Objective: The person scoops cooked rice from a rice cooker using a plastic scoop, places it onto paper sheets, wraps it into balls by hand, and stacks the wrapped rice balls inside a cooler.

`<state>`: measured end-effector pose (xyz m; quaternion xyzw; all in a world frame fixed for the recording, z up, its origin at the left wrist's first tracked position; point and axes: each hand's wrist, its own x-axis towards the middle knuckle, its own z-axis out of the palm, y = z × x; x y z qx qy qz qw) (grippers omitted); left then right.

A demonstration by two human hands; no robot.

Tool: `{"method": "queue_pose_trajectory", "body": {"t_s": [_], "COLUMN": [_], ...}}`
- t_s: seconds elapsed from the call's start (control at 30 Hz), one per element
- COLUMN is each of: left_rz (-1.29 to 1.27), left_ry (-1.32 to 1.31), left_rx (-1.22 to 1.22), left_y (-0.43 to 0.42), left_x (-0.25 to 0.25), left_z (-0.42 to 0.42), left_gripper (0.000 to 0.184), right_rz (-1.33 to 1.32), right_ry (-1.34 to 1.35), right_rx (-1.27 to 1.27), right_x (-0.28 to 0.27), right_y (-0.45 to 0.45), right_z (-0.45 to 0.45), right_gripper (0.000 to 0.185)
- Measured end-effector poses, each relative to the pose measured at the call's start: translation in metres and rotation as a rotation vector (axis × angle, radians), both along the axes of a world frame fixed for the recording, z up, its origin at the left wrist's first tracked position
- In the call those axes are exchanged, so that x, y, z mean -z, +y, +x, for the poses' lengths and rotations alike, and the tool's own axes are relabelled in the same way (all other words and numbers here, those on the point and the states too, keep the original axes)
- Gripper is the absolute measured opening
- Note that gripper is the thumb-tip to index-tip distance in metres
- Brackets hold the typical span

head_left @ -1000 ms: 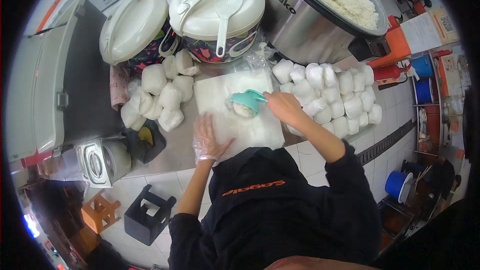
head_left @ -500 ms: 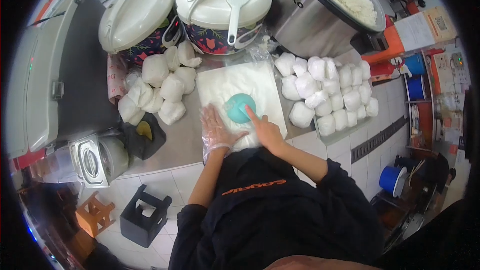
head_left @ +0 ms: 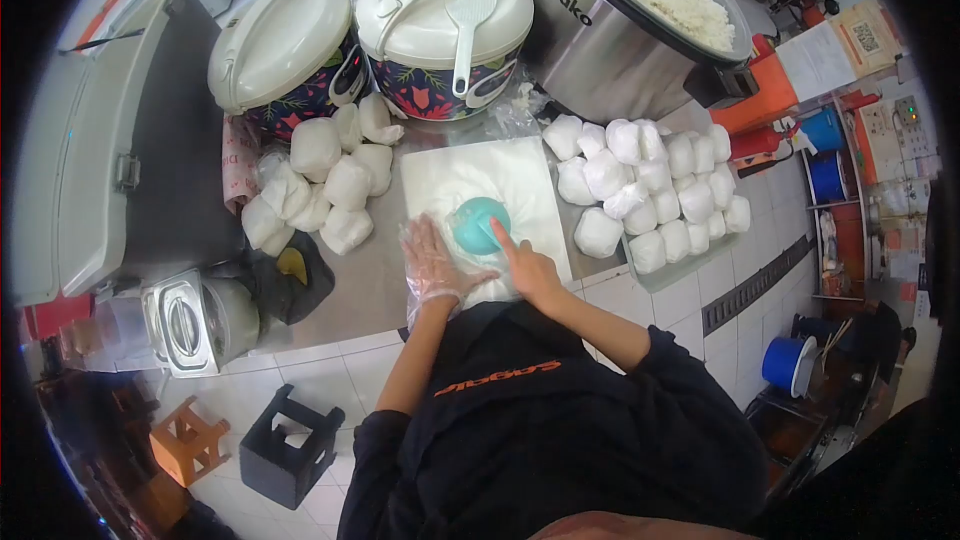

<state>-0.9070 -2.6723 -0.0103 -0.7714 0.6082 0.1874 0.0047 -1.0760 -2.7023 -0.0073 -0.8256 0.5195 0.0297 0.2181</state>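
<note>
A teal rounded scoop (head_left: pixel 481 225) lies dome side up on a stack of white paper sheets (head_left: pixel 520 168). My right hand (head_left: pixel 528 265) is closed on its handle, the index finger stretched along it toward the dome. Left of the scoop, my left hand (head_left: pixel 436 262), in a clear plastic glove, rests flat on the sheets with its fingers apart. What lies under the scoop is hidden. White wrapped bundles (head_left: pixel 347 182) are heaped to the left, and more wrapped bundles (head_left: pixel 664 202) stand to the right, many of them in a tray (head_left: pixel 680 268).
Two patterned cookers with white lids (head_left: pixel 445 15) (head_left: pixel 283 45) stand at the back, a white paddle (head_left: pixel 464 40) on one. A large steel cooker (head_left: pixel 610 50) holds white rice. At left are a grey box (head_left: pixel 75 165) and a metal-lidded container (head_left: pixel 185 325). Stools (head_left: pixel 288 445) stand below.
The scoop, earlier tilted with white rice showing at its mouth, has been turned dome up onto the sheets. My right hand has moved left and toward my body with it. My left hand stays beside it.
</note>
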Motion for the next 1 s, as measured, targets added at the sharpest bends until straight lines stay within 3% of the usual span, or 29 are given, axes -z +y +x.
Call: {"method": "queue_pose_trajectory", "body": {"t_s": [0.13, 0.2, 0.23, 0.3, 0.37, 0.4, 0.43, 0.47, 0.57, 0.6, 0.7, 0.73, 0.77, 0.8, 0.83, 0.87, 1.0], "left_rz": [-0.090, -0.239, -0.253, -0.273, -0.367, -0.420, -0.381, -0.342, -0.363, -0.392, -0.445, -0.484, -0.486, -0.487, -0.491, -0.331, -0.278], "left_ry": [0.028, 0.082, 0.064, 0.028, -0.018, -0.041, -0.047, -0.053, -0.066, -0.069, -0.070, -0.080, -0.064, -0.047, -0.029, -0.023, -0.015], "left_rx": [0.010, -0.010, -0.036, -0.076, -0.039, -0.022, -0.022, -0.024, -0.018, -0.017, -0.022, -0.014, -0.019, -0.021, -0.020, -0.051, -0.068], "left_y": [0.005, 0.016, 0.022, 0.038, 0.052, 0.054, 0.055, 0.055, 0.056, 0.056, 0.058, 0.059, 0.060, 0.062, 0.063, 0.065, 0.080], "left_x": [-0.004, -0.001, -0.006, -0.023, -0.026, -0.029, -0.035, -0.042, -0.048, -0.049, -0.053, -0.052, -0.049, -0.046, -0.045, -0.052, -0.052], "left_z": [0.003, 0.011, 0.015, 0.024, 0.034, 0.036, 0.036, 0.035, 0.032, 0.031, 0.024, 0.022, 0.022, 0.021, 0.021, 0.022, 0.030], "left_gripper": [0.131, 0.129, 0.127, 0.124, 0.121, 0.120, 0.119, 0.119, 0.120, 0.121, 0.122, 0.123, 0.121, 0.118, 0.116, 0.114, 0.103], "right_rz": [0.046, -0.228, -0.507, -0.282, -0.307, -0.227, -0.018, 0.400, 0.333, 0.204, 0.105, 0.123, 0.438, 0.348, 0.499, 0.523, 0.641], "right_ry": [-0.356, -0.513, -0.528, -0.919, -1.260, -1.332, -1.511, -1.634, -1.900, -1.891, -1.571, -1.251, -1.143, -1.045, -0.796, -0.816, -0.760], "right_rx": [0.065, 0.129, 0.093, 0.412, 0.299, 0.393, 0.348, 0.250, 0.316, 0.400, 0.212, 0.157, 0.084, -0.053, -0.042, -0.063, -0.158], "right_x": [-0.018, -0.043, -0.069, -0.112, -0.201, -0.231, -0.248, -0.248, -0.291, -0.285, -0.195, -0.165, -0.126, -0.076, -0.093, -0.076, -0.056], "right_y": [-0.002, -0.009, -0.022, -0.054, -0.093, -0.110, -0.136, -0.183, -0.180, -0.172, -0.141, -0.114, -0.096, -0.073, -0.053, -0.041, -0.036], "right_z": [-0.025, -0.038, -0.040, -0.056, -0.049, -0.052, -0.065, -0.105, -0.068, -0.054, -0.017, 0.006, 0.024, 0.045, 0.064, 0.078, 0.106], "right_gripper": [0.065, 0.063, 0.064, 0.064, 0.067, 0.061, 0.053, 0.046, 0.047, 0.048, 0.039, 0.037, 0.030, 0.025, 0.023, 0.019, 0.011]}}
